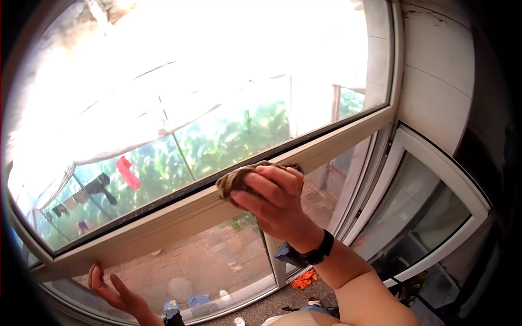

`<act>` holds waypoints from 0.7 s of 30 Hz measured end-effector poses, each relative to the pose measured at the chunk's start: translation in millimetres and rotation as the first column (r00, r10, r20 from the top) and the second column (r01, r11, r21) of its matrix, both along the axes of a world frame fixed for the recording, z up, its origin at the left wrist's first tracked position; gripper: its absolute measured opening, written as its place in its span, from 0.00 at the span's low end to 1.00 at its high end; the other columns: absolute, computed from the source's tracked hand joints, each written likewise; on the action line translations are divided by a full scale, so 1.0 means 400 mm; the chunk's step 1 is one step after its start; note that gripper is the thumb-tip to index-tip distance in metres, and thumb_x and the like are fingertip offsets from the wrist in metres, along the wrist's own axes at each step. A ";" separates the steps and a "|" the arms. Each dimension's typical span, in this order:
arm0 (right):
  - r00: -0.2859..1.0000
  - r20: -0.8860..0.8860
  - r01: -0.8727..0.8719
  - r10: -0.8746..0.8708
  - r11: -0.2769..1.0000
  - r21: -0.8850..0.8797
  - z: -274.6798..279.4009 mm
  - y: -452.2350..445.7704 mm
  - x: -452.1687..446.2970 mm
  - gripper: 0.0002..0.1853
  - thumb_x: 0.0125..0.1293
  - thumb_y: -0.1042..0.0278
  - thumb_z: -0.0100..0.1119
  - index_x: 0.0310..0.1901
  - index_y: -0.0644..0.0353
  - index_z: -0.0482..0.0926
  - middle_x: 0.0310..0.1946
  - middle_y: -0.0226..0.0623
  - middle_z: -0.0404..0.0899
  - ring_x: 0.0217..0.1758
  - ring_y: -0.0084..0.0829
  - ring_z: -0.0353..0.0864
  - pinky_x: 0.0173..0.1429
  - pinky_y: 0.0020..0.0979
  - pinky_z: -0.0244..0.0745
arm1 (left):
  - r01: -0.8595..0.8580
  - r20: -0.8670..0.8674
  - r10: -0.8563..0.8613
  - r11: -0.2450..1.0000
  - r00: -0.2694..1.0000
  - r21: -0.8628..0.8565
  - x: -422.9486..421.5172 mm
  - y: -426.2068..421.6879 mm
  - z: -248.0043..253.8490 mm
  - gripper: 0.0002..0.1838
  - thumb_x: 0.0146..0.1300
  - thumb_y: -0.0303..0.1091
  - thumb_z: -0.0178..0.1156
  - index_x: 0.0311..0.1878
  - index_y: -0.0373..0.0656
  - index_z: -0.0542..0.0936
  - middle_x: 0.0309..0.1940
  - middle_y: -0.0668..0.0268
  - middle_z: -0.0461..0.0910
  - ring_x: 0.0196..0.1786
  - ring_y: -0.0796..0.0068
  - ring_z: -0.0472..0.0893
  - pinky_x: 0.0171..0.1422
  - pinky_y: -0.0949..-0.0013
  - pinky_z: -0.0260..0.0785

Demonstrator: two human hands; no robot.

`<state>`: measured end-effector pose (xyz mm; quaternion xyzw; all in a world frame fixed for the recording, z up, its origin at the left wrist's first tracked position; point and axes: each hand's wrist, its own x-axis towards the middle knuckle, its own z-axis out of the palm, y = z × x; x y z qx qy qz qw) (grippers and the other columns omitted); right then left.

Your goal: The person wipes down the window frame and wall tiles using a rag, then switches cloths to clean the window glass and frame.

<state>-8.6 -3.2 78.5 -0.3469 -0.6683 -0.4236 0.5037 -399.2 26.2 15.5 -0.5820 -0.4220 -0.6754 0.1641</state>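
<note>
Nearest to the camera is the person's bare right arm [361,290], which reaches up from the bottom of the view, with a black band [319,248] around the wrist. The right hand [274,201] is closed on a crumpled brown cloth [237,185], fingers bent over it, and the cloth lies against the pale crossbar [163,218] of the window, just below the large upper pane [234,127].

The left hand [117,293] holds nothing. Its fingers are a little apart and curved upward, close to the lower edge of the same crossbar; whether a fingertip touches it, I cannot tell.

The step in hand seems to be the pressing or rubbing of the cloth on this bar. In my judgement, a further stroke along it calls for an even pressure, with the cloth kept bunched under the fingers, and the left hand may give some balance.

On the right side, a white-framed sash [435,163] stands open. Beneath, an orange cloth piece [303,279] lies on the floor [255,313].
</note>
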 end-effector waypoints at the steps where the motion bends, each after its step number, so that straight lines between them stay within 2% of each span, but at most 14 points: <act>1: 0.996 -0.070 0.048 -0.049 0.999 -0.012 -0.006 -0.008 0.064 0.16 0.57 0.70 0.62 0.48 0.45 0.84 0.56 0.25 0.78 0.62 0.31 0.72 0.64 0.36 0.61 | -0.090 -0.118 0.095 0.995 0.988 0.047 0.034 -0.003 0.030 0.18 0.74 0.35 0.50 0.62 0.35 0.69 0.63 0.52 0.68 0.67 0.58 0.69 0.72 0.56 0.59; 3: 0.973 -0.181 0.144 -0.140 0.989 0.009 -0.017 -0.014 0.195 0.19 0.57 0.76 0.59 0.51 0.48 0.83 0.56 0.31 0.78 0.62 0.36 0.71 0.65 0.38 0.61 | -0.171 -0.205 0.199 0.975 0.958 0.144 0.084 0.008 0.065 0.19 0.74 0.38 0.52 0.61 0.37 0.70 0.61 0.52 0.68 0.65 0.56 0.69 0.72 0.54 0.59; 5: 0.936 -0.257 0.267 -0.242 0.962 0.064 -0.023 -0.013 0.342 0.21 0.58 0.80 0.55 0.53 0.53 0.82 0.56 0.36 0.77 0.62 0.40 0.71 0.67 0.41 0.62 | -0.134 -0.200 0.170 0.974 0.965 0.182 0.097 0.053 0.060 0.19 0.75 0.38 0.52 0.63 0.38 0.71 0.63 0.57 0.70 0.67 0.59 0.69 0.74 0.58 0.58; 7: 0.905 -0.296 0.348 -0.306 0.933 0.097 -0.029 -0.016 0.495 0.22 0.58 0.81 0.53 0.54 0.55 0.81 0.56 0.38 0.77 0.62 0.42 0.71 0.67 0.43 0.62 | -0.131 -0.205 0.171 0.972 0.964 0.193 0.131 0.082 0.062 0.18 0.75 0.35 0.50 0.63 0.39 0.72 0.63 0.58 0.70 0.68 0.59 0.69 0.73 0.58 0.58; 9: 0.813 -0.406 0.492 -0.417 0.866 0.094 -0.035 -0.015 0.646 0.22 0.59 0.82 0.50 0.55 0.57 0.80 0.56 0.41 0.77 0.62 0.44 0.71 0.67 0.44 0.63 | -0.148 -0.189 0.188 0.967 0.964 0.207 0.138 0.133 0.050 0.16 0.76 0.31 0.48 0.63 0.39 0.72 0.63 0.58 0.70 0.67 0.59 0.69 0.72 0.57 0.59; 10: 0.797 -0.431 0.513 -0.423 0.851 0.112 -0.034 -0.014 0.716 0.24 0.59 0.83 0.49 0.56 0.57 0.80 0.56 0.41 0.77 0.62 0.44 0.71 0.68 0.44 0.63 | -0.263 -0.258 0.323 0.934 0.911 0.241 0.117 0.153 0.043 0.16 0.75 0.28 0.47 0.62 0.39 0.73 0.62 0.58 0.71 0.66 0.59 0.70 0.72 0.57 0.60; 11: 0.782 -0.454 0.532 -0.428 0.837 0.128 -0.030 -0.014 0.785 0.25 0.59 0.84 0.47 0.57 0.57 0.80 0.57 0.42 0.77 0.62 0.45 0.71 0.69 0.43 0.62 | -0.307 -0.226 0.373 0.909 0.900 0.282 0.120 0.167 0.040 0.15 0.75 0.28 0.47 0.61 0.38 0.74 0.62 0.58 0.71 0.65 0.60 0.70 0.72 0.58 0.60; 13: 0.749 -0.487 0.568 -0.450 0.813 0.123 -0.022 -0.014 0.904 0.27 0.58 0.86 0.44 0.58 0.57 0.79 0.57 0.43 0.77 0.62 0.46 0.72 0.70 0.43 0.62 | -0.267 -0.249 0.351 0.910 0.903 0.316 0.123 0.170 0.046 0.17 0.75 0.35 0.50 0.62 0.37 0.73 0.61 0.56 0.70 0.65 0.57 0.70 0.72 0.55 0.60; 14: 0.714 -0.530 0.583 -0.457 0.808 0.089 -0.020 -0.016 0.953 0.29 0.56 0.88 0.42 0.59 0.59 0.78 0.58 0.45 0.77 0.64 0.46 0.72 0.71 0.43 0.61 | -0.311 -0.190 0.429 0.838 0.883 0.448 0.308 0.056 0.168 0.11 0.73 0.37 0.53 0.42 0.40 0.79 0.42 0.56 0.79 0.47 0.53 0.76 0.55 0.50 0.66; 15: 0.679 -0.570 0.594 -0.462 0.803 0.056 -0.015 -0.016 1.002 0.31 0.54 0.89 0.39 0.60 0.61 0.77 0.58 0.47 0.76 0.65 0.46 0.72 0.72 0.44 0.61 | -0.279 -0.213 0.419 0.832 0.883 0.479 0.324 0.050 0.183 0.14 0.75 0.39 0.50 0.42 0.38 0.79 0.38 0.55 0.77 0.42 0.51 0.73 0.49 0.49 0.63; 17: 0.674 -0.600 0.573 -0.431 0.818 0.056 -0.003 -0.006 1.083 0.32 0.53 0.89 0.39 0.60 0.61 0.76 0.57 0.48 0.77 0.64 0.48 0.73 0.71 0.43 0.64 | -0.307 -0.217 0.452 0.820 0.865 0.483 0.317 0.054 0.178 0.14 0.75 0.39 0.51 0.41 0.38 0.79 0.39 0.54 0.77 0.43 0.52 0.74 0.50 0.49 0.64; 19: 0.578 -0.678 0.637 -0.454 0.770 0.027 0.008 0.002 1.110 0.32 0.53 0.89 0.39 0.61 0.61 0.76 0.56 0.49 0.78 0.63 0.49 0.74 0.70 0.43 0.66 | -0.325 -0.210 0.462 0.820 0.862 0.471 0.326 0.050 0.172 0.15 0.75 0.40 0.50 0.41 0.38 0.79 0.39 0.54 0.77 0.43 0.51 0.74 0.50 0.49 0.64; 21: 0.528 -0.728 0.622 -0.437 0.783 -0.018 0.019 -0.005 1.109 0.33 0.54 0.89 0.39 0.62 0.62 0.75 0.57 0.51 0.78 0.63 0.50 0.74 0.70 0.43 0.66 | -0.321 -0.221 0.468 0.814 0.855 0.483 0.329 0.052 0.179 0.16 0.75 0.41 0.50 0.40 0.38 0.79 0.38 0.54 0.77 0.43 0.51 0.74 0.50 0.49 0.63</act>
